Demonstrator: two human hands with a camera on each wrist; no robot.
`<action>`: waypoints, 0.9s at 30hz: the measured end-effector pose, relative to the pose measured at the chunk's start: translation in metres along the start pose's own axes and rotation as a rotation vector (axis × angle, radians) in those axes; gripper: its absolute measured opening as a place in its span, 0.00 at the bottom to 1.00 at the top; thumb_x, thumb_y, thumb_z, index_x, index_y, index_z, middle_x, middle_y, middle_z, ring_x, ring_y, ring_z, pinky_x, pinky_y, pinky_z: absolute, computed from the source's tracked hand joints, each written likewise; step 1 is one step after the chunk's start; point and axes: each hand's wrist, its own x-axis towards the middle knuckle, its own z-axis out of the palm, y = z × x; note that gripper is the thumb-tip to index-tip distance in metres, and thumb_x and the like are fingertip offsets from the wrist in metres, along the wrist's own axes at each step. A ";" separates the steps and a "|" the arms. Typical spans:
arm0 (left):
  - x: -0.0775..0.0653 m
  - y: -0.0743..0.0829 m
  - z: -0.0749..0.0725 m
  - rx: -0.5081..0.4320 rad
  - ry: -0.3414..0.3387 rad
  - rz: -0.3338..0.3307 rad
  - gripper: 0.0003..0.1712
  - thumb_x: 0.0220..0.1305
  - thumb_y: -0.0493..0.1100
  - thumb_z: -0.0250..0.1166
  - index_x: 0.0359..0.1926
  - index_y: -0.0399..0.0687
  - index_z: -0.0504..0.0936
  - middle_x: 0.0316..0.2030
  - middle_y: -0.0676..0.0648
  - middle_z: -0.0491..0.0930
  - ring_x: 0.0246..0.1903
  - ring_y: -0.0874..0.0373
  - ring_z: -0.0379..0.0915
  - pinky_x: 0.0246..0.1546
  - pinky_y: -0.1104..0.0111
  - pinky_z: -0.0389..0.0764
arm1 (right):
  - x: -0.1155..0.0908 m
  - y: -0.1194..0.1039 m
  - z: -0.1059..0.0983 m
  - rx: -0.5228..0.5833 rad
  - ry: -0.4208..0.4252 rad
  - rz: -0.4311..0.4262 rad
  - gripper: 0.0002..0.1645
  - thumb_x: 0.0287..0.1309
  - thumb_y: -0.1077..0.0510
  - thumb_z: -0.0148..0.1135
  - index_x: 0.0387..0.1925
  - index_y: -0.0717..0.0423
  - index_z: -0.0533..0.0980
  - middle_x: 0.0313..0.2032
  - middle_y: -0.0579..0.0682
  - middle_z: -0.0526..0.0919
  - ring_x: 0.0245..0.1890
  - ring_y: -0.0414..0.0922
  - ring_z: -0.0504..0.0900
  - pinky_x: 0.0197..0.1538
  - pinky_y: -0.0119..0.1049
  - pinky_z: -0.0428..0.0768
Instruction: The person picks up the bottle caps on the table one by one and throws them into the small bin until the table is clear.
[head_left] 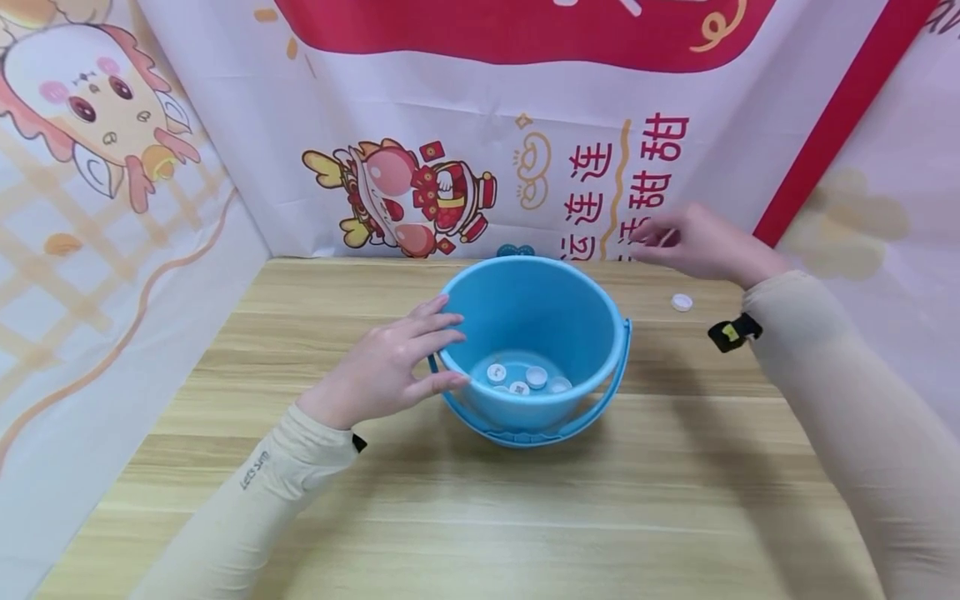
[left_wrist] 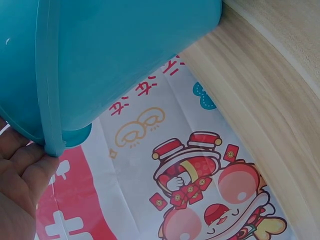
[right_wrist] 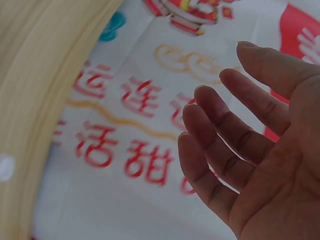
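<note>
A light-blue bucket (head_left: 528, 333) stands upright on the table, its handle (head_left: 555, 435) lowered against the near side. My left hand (head_left: 393, 362) holds the bucket's left rim; in the left wrist view its fingers (left_wrist: 37, 172) meet the rim edge. Several white bottle caps lie on the bucket floor, one a plain cap (head_left: 536, 377) and one a marked cap (head_left: 497, 372). To the right of the bucket, my right hand (head_left: 701, 242) is raised with loosely bent fingers and holds nothing. Below it, another white cap (head_left: 681, 302) lies on the table.
The wood-grain table (head_left: 450, 525) runs back to a printed white and red cloth (head_left: 480, 100) hanging behind the bucket. Another patterned cloth (head_left: 112, 250) borders the left side. A small teal shape (head_left: 516, 250) shows behind the bucket rim.
</note>
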 end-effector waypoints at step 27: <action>-0.004 0.001 -0.001 -0.010 0.049 0.042 0.34 0.63 0.64 0.64 0.57 0.42 0.82 0.60 0.41 0.77 0.68 0.43 0.62 0.56 0.49 0.75 | -0.007 0.188 0.074 0.018 -0.092 0.334 0.41 0.60 0.38 0.66 0.59 0.68 0.73 0.50 0.70 0.78 0.47 0.63 0.75 0.49 0.58 0.74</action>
